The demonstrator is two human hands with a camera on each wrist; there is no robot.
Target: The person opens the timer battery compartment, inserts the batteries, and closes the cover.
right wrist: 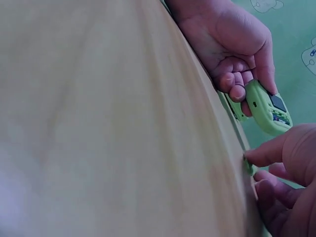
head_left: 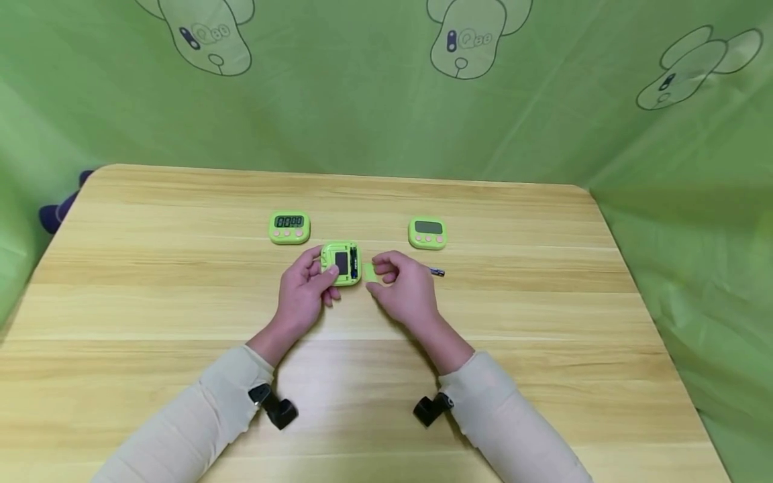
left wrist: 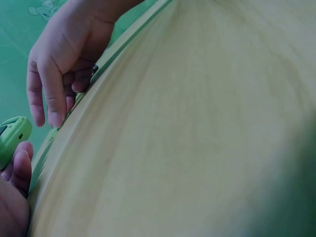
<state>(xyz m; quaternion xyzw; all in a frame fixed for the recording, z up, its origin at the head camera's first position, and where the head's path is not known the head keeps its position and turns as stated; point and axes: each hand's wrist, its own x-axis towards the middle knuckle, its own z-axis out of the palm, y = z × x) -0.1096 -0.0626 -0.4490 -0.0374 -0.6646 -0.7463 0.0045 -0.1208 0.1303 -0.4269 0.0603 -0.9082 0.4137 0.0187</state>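
My left hand [head_left: 303, 285] holds a green digital timer [head_left: 327, 276] with its back turned up, the thumb pressing on that face. The timer's battery slot [head_left: 353, 262] lies uncovered along its right side, with a dark battery inside. Just to the right, my right hand [head_left: 407, 285] pinches a small light-green battery cover [head_left: 369, 272] by its edges, thumb and index finger at opposite sides, low at the tabletop. In the right wrist view the cover [right wrist: 248, 165] shows beneath the fingertip, and the timer [right wrist: 261, 111] is tilted in the left hand.
Behind the hands lie two more green timers: the left timer [head_left: 290, 228] reads 00:00, the right timer [head_left: 427, 233] has a blank screen. A battery [head_left: 437, 272] pokes out beyond the right hand. The wooden table [head_left: 513, 322] has green curtain [head_left: 362, 114] around it.
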